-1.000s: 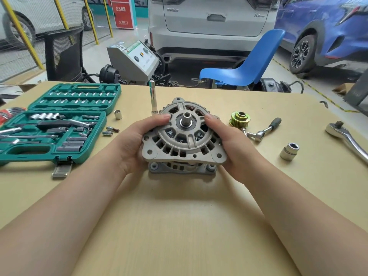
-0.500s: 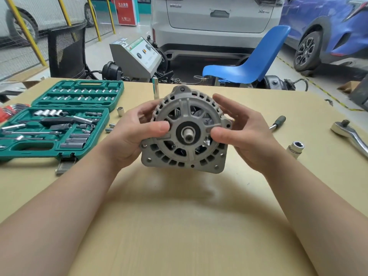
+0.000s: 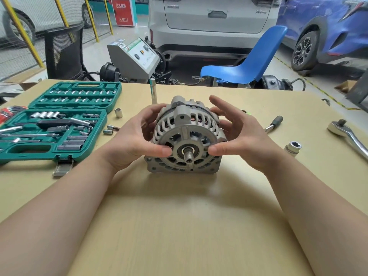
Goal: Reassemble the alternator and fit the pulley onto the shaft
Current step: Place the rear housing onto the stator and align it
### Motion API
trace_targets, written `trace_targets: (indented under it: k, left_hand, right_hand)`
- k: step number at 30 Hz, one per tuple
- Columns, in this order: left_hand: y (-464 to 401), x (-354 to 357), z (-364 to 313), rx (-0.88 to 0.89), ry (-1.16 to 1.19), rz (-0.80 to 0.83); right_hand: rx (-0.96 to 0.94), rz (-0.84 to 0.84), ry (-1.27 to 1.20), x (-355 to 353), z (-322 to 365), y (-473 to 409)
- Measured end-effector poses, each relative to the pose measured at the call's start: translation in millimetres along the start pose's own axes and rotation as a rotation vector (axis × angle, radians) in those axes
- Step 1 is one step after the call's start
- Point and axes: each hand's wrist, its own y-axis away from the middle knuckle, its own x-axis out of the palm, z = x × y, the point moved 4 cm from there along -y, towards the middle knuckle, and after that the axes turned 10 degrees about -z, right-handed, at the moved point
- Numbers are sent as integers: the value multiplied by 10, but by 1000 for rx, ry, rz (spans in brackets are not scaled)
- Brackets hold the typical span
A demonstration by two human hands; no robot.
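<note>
On a tan table (image 3: 179, 226) amid parked cars (image 3: 215, 20), both hands' fingers (image 3: 147, 114) gripping alternator (image 3: 185, 136)

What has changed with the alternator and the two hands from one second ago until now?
The alternator lay flat on the table with its shaft pointing up; it was lifted and tipped, so the shaft now points toward the camera. The left hand and the right hand kept hold of its two sides throughout. The green tool case, the loose socket and the ratchet stayed in place.
</note>
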Motion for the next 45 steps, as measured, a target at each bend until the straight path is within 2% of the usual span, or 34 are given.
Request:
trace_targets:
  k: [5, 11, 13, 15, 17, 21, 24, 29, 34, 41, 45]
  left_hand:
    - [38, 12, -67, 24, -167, 29]
    - [52, 94, -95, 25, -199, 21]
    - [53, 115, -61, 17, -199, 10]
    - [43, 117, -41, 20, -211, 18]
    - [32, 114, -51, 29, -231, 27]
    - [33, 126, -71, 65, -214, -25]
    - [77, 161, -70, 99, -165, -53]
    - [144, 235, -139, 187, -152, -79]
    - [205, 357, -245, 415, -341, -72]
    - [236, 367, -212, 512, -432, -78]
    - [271, 436, -241, 671, -577, -59]
  right_hand:
    - [-21, 4, 163, 4, 73, 22]
    - [50, -5, 362, -41, 105, 66]
    - [98, -106, 336, -97, 143, 94]
    - [169, -276, 312, -188, 127, 110]
    - [309, -344, 343, -244, 35, 145]
    - [636, -171, 206, -47, -174, 345]
    - [717, -108, 83, 15, -227, 387]
    - [749, -49, -32, -70, -195, 365]
    - [718, -127, -28, -113, -178, 311]
    - [697, -177, 27, -82, -133, 335]
    - [701, -168, -61, -44, -109, 360]
